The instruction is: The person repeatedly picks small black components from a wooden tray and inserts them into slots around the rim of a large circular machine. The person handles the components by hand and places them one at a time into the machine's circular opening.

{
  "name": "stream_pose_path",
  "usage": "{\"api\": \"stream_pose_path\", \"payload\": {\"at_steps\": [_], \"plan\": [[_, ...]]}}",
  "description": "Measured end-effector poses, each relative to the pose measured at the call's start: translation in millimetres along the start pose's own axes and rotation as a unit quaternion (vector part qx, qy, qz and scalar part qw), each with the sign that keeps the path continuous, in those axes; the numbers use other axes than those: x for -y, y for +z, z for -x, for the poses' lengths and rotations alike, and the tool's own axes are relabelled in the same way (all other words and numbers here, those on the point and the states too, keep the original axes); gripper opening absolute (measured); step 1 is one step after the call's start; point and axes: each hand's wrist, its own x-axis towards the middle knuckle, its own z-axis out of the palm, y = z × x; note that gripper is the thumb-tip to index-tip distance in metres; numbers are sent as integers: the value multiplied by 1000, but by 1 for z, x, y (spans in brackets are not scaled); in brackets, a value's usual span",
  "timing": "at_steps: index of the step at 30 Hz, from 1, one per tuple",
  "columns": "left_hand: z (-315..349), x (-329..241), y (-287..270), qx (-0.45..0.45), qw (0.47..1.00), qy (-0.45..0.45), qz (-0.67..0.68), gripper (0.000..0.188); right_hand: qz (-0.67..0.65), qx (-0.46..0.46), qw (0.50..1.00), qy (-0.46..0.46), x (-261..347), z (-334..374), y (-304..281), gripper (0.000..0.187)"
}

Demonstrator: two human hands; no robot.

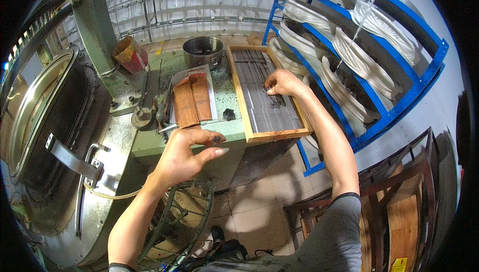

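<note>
My right hand [285,82] reaches into a shallow wooden tray [278,135], fingers pinched at a small clump of thin dark strips [275,101]. Rows of flat, dark grey strips [259,115] line the tray, with loose thin ones lying across its far half. My left hand [184,153] hovers in front of the green bench's near edge, thumb and forefinger apart. A small dark spot shows at its fingertip; whether this is a piece or dirt I cannot tell. Just beyond that hand lies a small black knob-like thing [229,114].
Brown wooden-looking pieces [192,100] lie on white paper on the green bench [154,142]. Behind them stands a round metal pot [203,52] holding dark bits. A blue rack [371,137] with white cloth-like bundles is at right. A machine with a metal handle [72,160] fills the left.
</note>
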Motion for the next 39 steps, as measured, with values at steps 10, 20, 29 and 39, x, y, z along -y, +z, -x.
{"api": "stream_pose_path", "payload": {"at_steps": [10, 20, 29, 39], "plan": [[-102, 30, 40, -57, 997, -11, -56, 25, -42, -34, 997, 60, 7, 8, 6, 40], [-222, 77, 109, -76, 991, 51, -100, 54, -56, -73, 994, 64, 5, 6, 11, 35], [-231, 79, 108, -83, 988, 42, -123, 41, -118, -84, 986, 88, 12, 9, 12, 32], [-231, 79, 108, -81, 989, 24, -123, 41, -250, -65, 953, 158, 4, -2, 16, 27]]}}
